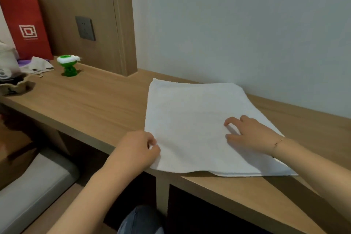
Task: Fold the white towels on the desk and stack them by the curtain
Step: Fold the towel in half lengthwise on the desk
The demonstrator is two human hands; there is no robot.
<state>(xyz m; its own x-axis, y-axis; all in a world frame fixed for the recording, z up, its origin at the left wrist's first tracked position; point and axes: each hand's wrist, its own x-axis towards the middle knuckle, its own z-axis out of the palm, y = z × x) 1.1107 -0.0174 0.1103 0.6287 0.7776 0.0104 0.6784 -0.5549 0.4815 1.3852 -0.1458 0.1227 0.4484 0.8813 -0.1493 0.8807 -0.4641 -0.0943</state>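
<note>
A white towel (191, 119) lies flat on the wooden desk (95, 104), folded over on itself, its far edge against the pale wall. My left hand (138, 148) pinches the towel's near left corner at the desk's front edge. My right hand (250, 133) rests on the towel's right part, fingers bent and fingertips touching the cloth. No curtain is in view.
On the desk's far left stand a red paper bag (26, 26), a small green toy (68, 65), a crumpled cloth (40, 65) and a white appliance (6, 66). A wall socket (85, 28) sits on the wood panel. A grey cushioned seat (32, 186) is below left.
</note>
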